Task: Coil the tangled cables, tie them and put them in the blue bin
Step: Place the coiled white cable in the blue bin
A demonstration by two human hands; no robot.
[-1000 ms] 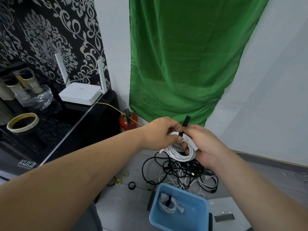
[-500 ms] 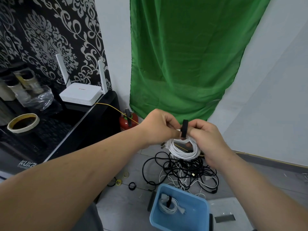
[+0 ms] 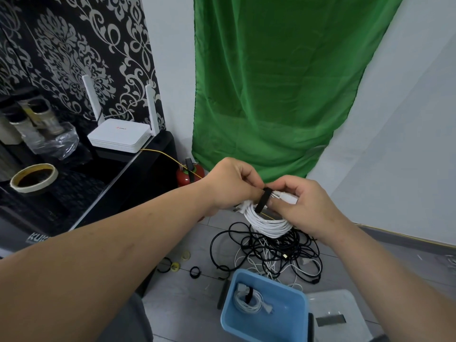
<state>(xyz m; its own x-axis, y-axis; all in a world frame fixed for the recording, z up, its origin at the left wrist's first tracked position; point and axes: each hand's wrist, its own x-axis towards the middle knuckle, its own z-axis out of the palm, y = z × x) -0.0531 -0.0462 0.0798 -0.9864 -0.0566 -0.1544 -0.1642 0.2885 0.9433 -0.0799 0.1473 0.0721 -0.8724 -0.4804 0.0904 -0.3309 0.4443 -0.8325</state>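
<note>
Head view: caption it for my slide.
Left hand and right hand fasten a black tie around a coiled white cable; one tied coil lies in the blue bin.

My left hand (image 3: 229, 183): fingers curled, pinching the black tie (image 3: 262, 201) at the top of the white coil (image 3: 271, 227).
My right hand (image 3: 309, 209): gripping the white coil, thumb against the black tie; the loops hang below my fingers.
Tangle (image 3: 283, 251): black and white cables heaped on the grey floor (image 3: 187, 301), under my hands.
Blue bin (image 3: 228, 317): on the floor nearest me, one tied white bundle (image 3: 248, 301) lying inside.
Left of me: white router (image 3: 118, 135) and a tape roll (image 3: 33, 177) on the black cabinet (image 3: 81, 190).
Ahead: green cloth (image 3: 271, 82) hanging on the wall.
</note>
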